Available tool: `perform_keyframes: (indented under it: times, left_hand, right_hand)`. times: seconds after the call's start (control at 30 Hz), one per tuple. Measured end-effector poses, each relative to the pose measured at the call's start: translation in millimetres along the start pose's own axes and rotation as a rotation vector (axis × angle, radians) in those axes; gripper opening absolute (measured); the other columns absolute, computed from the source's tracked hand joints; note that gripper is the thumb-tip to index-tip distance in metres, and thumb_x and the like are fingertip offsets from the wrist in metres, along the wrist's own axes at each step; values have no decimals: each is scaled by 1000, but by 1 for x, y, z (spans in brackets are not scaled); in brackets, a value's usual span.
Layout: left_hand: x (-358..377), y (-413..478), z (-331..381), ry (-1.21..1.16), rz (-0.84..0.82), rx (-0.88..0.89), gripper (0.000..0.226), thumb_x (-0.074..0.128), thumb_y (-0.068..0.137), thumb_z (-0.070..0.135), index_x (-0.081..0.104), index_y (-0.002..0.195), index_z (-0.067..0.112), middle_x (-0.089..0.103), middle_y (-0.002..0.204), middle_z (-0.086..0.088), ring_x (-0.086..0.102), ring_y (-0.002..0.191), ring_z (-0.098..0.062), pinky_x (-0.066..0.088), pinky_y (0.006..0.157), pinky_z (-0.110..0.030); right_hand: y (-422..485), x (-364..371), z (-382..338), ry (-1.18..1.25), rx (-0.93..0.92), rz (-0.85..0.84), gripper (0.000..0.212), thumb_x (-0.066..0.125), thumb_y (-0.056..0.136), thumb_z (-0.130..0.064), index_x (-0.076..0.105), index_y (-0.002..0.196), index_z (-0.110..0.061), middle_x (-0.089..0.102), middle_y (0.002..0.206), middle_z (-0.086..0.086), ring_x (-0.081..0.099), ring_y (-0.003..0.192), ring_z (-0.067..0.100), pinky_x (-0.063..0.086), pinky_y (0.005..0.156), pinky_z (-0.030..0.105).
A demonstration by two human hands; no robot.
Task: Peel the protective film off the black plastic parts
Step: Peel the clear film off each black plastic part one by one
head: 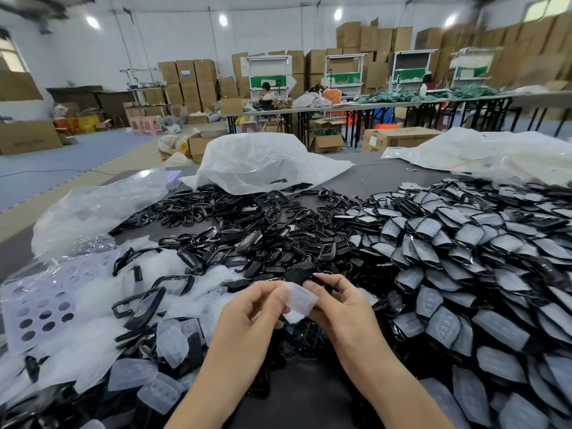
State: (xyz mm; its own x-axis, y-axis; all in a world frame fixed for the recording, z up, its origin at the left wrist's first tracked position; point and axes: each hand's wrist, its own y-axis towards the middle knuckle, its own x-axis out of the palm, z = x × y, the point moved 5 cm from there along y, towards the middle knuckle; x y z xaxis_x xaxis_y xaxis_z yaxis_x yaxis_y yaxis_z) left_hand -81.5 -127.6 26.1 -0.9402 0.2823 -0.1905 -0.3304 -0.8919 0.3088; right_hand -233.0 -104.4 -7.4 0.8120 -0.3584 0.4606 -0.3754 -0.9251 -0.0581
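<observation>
The left hand (247, 308) pinches the translucent film (299, 302). The right hand (342, 308) has its grip closed on what seems to be the black part (312, 278), which is mostly hidden. Bare bench (309, 400) shows only below the film. Left of the film lie peeled films (93, 351), right of it a heap of covered parts (464, 274), and beyond it black frames (247, 218) spilling from a white bag (263, 162).

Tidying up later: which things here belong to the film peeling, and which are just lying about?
Job: left hand, right hand, film piece, black part, filmed parts pile, peeled films heap.
Lying about: white bag, purple sheet, cardboard boxes.
</observation>
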Motion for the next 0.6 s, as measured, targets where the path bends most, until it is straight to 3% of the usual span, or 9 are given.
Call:
perform_keyframes:
  times: [0.1,0.27,0.33,0.43,0.6]
  left_hand:
    - [-1,-2,-2,156,117,56,17,61,95,27,69,92,42,71,87,15,67,82,-5,50,70,-17]
    - [-4,-2,-7,108,236,6,13,64,93,28,67,90,40,71,84,12,66,77,-10,54,71,-30]
    - [-5,-2,-7,50,278,-18,10,65,92,28,67,86,36,71,85,11,67,80,-9,54,69,-24]
    - [-5,-4,-5,-51,325,-54,17,64,93,23,65,82,36,72,77,6,68,66,-8,48,56,-10]
    - [-9,-7,-5,-79,414,-47,11,63,94,25,61,89,35,69,79,9,66,62,-7,50,57,-15]
  right_hand:
    - [-4,6,2,-93,0,-58,11,76,85,-12,70,94,-15,74,80,7,73,76,16,58,68,24]
    - [-8,12,-1,-94,10,-124,17,75,85,-10,65,99,-7,75,81,6,73,76,15,59,68,23]
    - [-11,16,-1,-101,13,-161,29,80,79,-18,66,101,-6,76,84,8,74,79,17,59,69,23]
    - [-14,20,-2,-87,10,-201,46,84,68,-28,67,104,-5,76,90,11,75,82,22,58,71,22]
    - [-15,25,2,-15,15,-252,40,80,73,-26,71,105,-4,77,96,13,75,93,32,60,73,23]
